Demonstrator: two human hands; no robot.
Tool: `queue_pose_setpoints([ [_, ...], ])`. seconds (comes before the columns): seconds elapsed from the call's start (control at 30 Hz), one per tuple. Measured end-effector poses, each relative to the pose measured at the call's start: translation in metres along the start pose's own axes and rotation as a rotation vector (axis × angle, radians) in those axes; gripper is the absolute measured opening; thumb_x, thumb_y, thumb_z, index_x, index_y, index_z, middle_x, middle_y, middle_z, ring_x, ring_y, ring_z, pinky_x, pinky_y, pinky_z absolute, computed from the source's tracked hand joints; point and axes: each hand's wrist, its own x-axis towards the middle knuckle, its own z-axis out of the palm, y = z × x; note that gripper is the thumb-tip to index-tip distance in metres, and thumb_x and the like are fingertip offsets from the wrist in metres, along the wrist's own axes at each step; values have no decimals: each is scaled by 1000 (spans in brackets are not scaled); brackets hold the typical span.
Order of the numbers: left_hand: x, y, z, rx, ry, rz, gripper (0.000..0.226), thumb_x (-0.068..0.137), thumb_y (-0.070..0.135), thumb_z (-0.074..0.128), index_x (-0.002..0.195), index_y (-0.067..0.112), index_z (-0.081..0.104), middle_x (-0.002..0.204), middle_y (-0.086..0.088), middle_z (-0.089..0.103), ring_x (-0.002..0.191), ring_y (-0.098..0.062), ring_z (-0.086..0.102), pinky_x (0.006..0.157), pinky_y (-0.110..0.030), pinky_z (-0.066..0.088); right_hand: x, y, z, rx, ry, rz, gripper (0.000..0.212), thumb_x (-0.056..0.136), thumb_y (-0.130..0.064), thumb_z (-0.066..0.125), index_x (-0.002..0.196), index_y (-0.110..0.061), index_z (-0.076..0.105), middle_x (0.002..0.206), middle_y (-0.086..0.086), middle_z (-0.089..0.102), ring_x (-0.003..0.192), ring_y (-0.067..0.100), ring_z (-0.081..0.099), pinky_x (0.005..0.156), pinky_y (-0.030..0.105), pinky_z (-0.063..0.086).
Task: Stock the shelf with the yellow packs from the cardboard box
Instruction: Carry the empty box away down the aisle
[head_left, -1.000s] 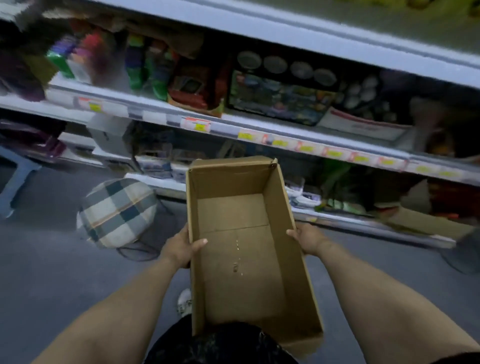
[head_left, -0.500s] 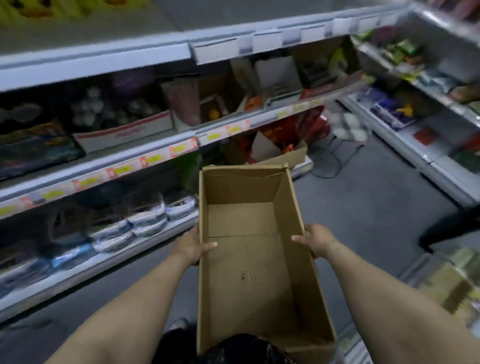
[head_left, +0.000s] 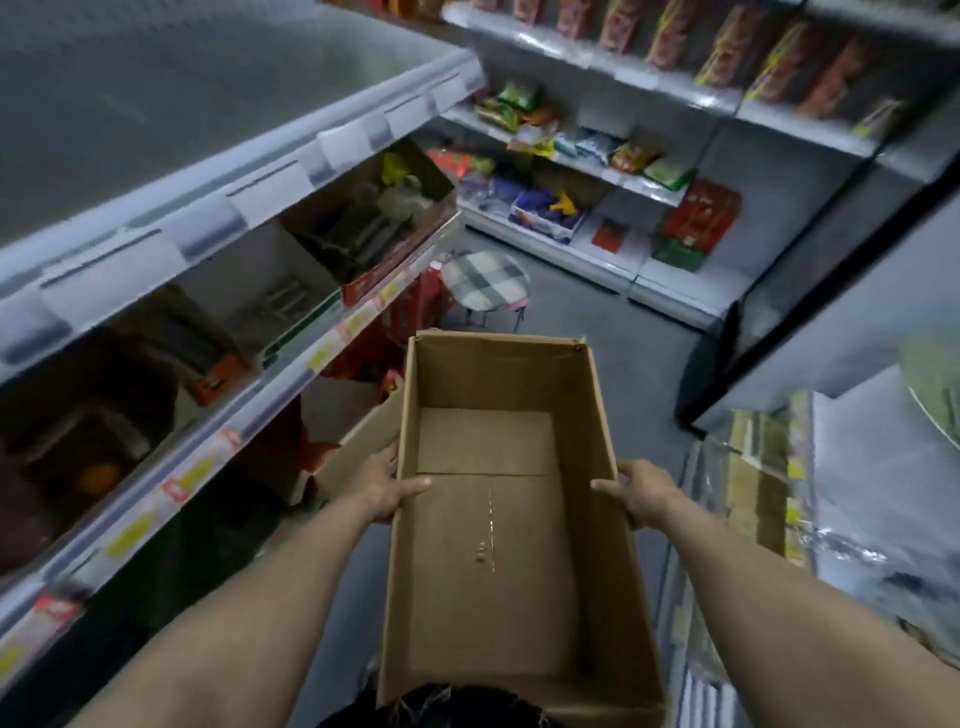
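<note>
Both our hands clasp the brown cardboard box (head_left: 498, 364), near and central: left hand (head_left: 382, 486) and right hand (head_left: 641, 493) each curl a grip round a long wall, thumbs over the rim. Grey metal shelf (head_left: 156, 244) runs left; blurred, perhaps yellowish packs (head_left: 753, 467) lie right.

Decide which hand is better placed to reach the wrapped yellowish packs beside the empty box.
Right, probably: the right hand grips the cardboard box wall nearest those packs; the left hand holds the opposite wall.
</note>
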Motion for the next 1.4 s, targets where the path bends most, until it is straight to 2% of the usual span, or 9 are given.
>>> queue_pose_setpoints([
  [0.07,38,38,-13,68,-26,63,66,86,26,74,144,20,42,131,-11,60,89,-22,63,67,-25,56,22,-10,-25,17,50,24,48,94,-45,64,126,-9,61,84,5,69,65,19,69,46,22,50],
  [0.13,72,71,-24,161,-50,106,67,86,31,74,145,23,42,131,-8,61,95,-21,60,67,-23,49,43,-17,-48,43,90,41,53,93,-47,65,126,-5,59,83,4,65,60,15,67,42,19,46],
  [0.27,143,125,-30,280,-75,142,70,80,47,75,142,30,46,130,0,62,112,-24,61,78,-25,47,96,-24,-87,110,132,58,40,91,-46,67,107,-10,62,84,9,71,69,23,71,64,38,62],
  [0.43,233,179,-15,279,-72,147,64,77,45,79,133,29,55,124,-2,66,109,-24,63,95,-34,51,182,-28,-139,167,113,45,38,93,-43,65,117,-14,62,90,10,74,75,25,73,68,38,63],
  [0.7,344,275,9,147,27,29,71,80,38,78,143,32,46,116,-5,69,102,-27,66,92,-38,54,346,-53,-249,138,32,-47,36,94,-43,65,118,-17,66,98,7,72,80,22,70,55,30,57],
  [0.83,397,324,9,131,75,3,65,78,40,79,136,31,53,112,-8,70,98,-29,67,86,-37,56,413,-74,-303,138,23,-90,32,94,-41,65,115,-17,65,99,7,71,83,23,70,65,36,62],
  [1.13,515,373,-18,15,124,-82,64,77,36,81,134,32,52,115,-8,67,96,-30,67,80,-47,59,546,-144,-354,92,-37,-158,23,94,-40,65,108,-21,64,89,2,69,75,19,69,54,27,55],
  [1.23,576,375,-37,64,156,-86,82,60,58,81,135,40,51,118,-3,69,103,-27,66,92,-46,54,593,-171,-363,65,-31,-158,23,94,-41,66,106,-22,64,89,1,69,74,18,68,60,31,58],
  [1.4,651,409,-63,149,169,-123,74,82,42,74,146,43,35,127,-7,64,113,-31,61,98,-45,49,670,-219,-373,15,-18,-140,23,94,-42,65,101,-20,61,83,-1,65,69,15,64,53,26,50],
])
